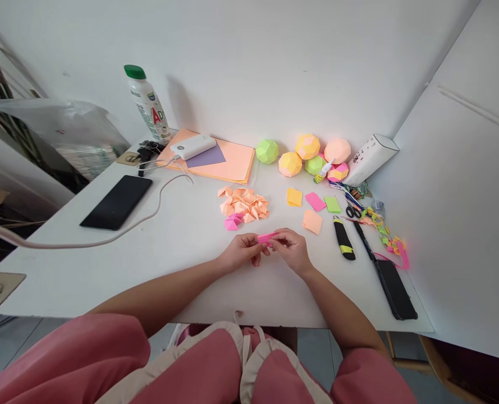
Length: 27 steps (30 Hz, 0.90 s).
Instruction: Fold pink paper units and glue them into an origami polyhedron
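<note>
Between my two hands, low over the middle of the white table, is a folded piece of pink paper [266, 238]. My left hand [243, 249] pinches its left end, and my right hand [290, 248] grips its right end. Just beyond my left hand lie several folded pink paper pieces [232, 223], beside a heap of folded peach paper pieces [246, 202]. Small square stacks lie past my right hand: orange paper [294, 197], pink paper [315, 201], green paper [332, 204] and peach paper [312, 222].
Paper balls [290, 164] and a small glue bottle [324, 170] stand by the wall. A utility knife [344, 238], scissors [353, 211] and a black case [396, 289] lie right. Leftward are a tablet [117, 202], a cable [160, 202], a power bank [193, 146] and a bottle [148, 106].
</note>
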Motion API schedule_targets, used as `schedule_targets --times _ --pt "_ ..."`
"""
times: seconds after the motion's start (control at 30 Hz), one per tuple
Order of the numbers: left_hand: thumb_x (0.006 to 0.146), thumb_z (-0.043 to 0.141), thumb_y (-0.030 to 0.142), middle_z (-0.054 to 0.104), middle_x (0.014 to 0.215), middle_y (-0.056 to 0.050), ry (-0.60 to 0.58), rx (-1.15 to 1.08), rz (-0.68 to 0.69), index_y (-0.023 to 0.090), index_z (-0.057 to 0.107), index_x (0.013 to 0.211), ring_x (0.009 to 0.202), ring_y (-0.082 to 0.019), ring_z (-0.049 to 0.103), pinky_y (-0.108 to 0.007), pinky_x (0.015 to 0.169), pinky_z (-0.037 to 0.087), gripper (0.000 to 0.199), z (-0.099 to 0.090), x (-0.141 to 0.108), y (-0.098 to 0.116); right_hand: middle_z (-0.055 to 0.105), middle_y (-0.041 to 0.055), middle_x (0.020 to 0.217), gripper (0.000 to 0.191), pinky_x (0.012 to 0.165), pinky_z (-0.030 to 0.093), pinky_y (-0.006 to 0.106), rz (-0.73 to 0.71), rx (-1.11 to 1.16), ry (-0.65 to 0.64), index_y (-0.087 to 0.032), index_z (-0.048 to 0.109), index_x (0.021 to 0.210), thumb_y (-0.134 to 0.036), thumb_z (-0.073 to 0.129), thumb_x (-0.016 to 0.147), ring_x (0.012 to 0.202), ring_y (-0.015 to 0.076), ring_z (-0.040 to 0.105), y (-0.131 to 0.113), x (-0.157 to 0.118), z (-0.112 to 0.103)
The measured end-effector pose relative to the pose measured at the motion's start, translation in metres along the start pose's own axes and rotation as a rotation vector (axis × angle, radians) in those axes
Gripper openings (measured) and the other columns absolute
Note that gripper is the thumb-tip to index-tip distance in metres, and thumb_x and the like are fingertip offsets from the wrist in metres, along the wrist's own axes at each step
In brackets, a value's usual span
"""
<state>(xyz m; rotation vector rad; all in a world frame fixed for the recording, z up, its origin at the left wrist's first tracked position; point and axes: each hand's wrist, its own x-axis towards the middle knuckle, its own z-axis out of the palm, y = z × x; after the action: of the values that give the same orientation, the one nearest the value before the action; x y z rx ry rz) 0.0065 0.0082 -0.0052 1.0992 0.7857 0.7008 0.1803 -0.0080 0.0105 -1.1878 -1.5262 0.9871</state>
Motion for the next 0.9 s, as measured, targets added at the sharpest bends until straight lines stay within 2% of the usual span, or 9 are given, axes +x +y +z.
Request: schedule_targets --times 0.9 --pt "0.075 0.062 0.052 0.070 0.082 -0.005 -0.034 0.030 -0.009 0.014 0.060 0.085 0.044 -0.007 0.056 -0.023 0.047 0.043 0.038 -0.0022 0.0003 -0.0025 0.065 0.0024 0.078 0.011 0.058 0.054 0.027 0.026 0.036 0.008 -0.019 0.066 0.077 -0.030 0.064 0.077 0.060 0.0110 0.058 -0.0010 0.0010 -0.0006"
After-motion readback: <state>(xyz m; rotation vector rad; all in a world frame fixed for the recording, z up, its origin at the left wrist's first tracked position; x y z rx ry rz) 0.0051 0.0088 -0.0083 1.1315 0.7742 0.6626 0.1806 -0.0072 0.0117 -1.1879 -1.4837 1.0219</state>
